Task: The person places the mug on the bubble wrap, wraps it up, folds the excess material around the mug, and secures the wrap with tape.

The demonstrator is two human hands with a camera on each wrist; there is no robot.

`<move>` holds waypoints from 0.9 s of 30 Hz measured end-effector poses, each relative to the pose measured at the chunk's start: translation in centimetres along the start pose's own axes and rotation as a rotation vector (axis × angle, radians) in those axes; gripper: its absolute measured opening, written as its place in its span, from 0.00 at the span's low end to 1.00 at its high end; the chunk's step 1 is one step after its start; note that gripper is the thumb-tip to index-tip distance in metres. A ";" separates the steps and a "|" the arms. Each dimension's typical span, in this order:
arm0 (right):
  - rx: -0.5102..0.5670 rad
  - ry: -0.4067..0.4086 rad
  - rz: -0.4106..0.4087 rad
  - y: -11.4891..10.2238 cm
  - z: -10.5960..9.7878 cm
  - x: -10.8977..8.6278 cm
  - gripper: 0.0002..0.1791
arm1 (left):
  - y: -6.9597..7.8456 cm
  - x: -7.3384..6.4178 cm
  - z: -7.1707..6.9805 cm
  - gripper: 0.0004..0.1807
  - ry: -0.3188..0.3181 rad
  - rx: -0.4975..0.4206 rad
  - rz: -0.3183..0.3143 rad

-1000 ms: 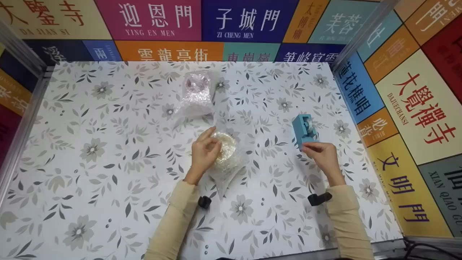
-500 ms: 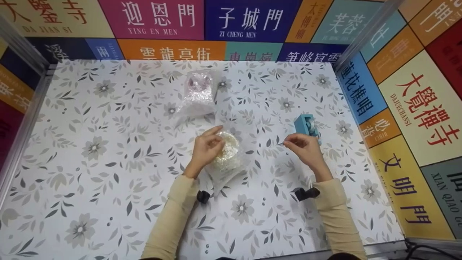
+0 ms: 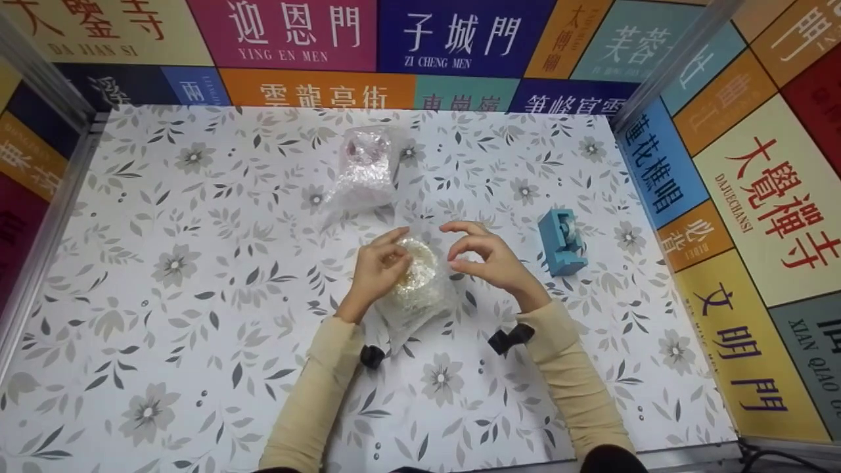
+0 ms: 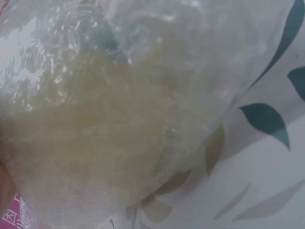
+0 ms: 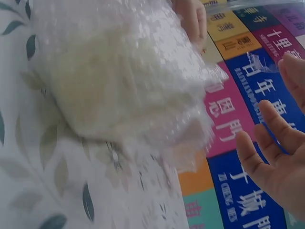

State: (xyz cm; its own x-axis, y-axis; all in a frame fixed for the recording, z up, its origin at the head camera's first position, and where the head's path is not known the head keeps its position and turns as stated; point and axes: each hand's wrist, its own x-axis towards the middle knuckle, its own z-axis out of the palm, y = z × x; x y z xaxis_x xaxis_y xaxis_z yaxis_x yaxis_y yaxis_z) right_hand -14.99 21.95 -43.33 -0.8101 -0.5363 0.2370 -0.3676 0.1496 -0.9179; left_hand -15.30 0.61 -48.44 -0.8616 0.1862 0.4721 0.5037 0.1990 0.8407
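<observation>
A pale yellow object wrapped in bubble wrap (image 3: 420, 279) stands in the middle of the table, its kind blurred by the wrap. My left hand (image 3: 376, 272) pinches the wrap at its upper left side; the wrapped bundle (image 4: 109, 119) fills the left wrist view. Just right of it is my right hand (image 3: 489, 259), thumb and index finger close together, other fingers spread. In the right wrist view a short strip of clear tape (image 5: 261, 63) with a toothed edge sticks out from the pinch of the right hand (image 5: 281, 143). A blue tape dispenser (image 3: 560, 243) stands to the right.
A second bubble-wrapped bundle (image 3: 368, 164), pinkish inside, lies farther back on the table. Panels with large printed characters wall in the back (image 3: 295, 33) and right side (image 3: 755, 197) of the flower-patterned table (image 3: 250, 381).
My right hand has left the tape dispenser and moved left to beside the wrapped bundle, with the strip of tape. The left hand stays at the bundle.
</observation>
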 end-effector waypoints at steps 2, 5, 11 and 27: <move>-0.024 -0.036 0.021 0.1 0.6 0.7 0.02 | 0.1 0.0 0.0 0.02 -0.003 0.002 0.005; -0.053 -0.076 0.058 0.3 1.2 1.5 0.03 | 0.1 0.0 0.1 0.02 -0.001 0.008 0.020; -0.124 -0.091 0.086 1.0 2.0 2.3 0.03 | 0.0 0.0 0.1 0.02 0.003 0.017 0.044; -0.267 0.012 0.084 0.8 3.1 3.0 0.08 | -0.4 -0.1 0.0 0.02 0.013 -0.016 0.058</move>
State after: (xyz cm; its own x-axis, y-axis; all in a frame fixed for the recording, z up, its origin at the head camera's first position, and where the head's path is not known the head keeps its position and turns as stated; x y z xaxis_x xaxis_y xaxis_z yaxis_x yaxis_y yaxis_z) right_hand -16.28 17.85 -44.38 -0.8477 -0.5028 0.1691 -0.4051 0.4078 -0.8183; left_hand -15.42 0.55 -48.83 -0.8316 0.1849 0.5238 0.5521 0.1724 0.8157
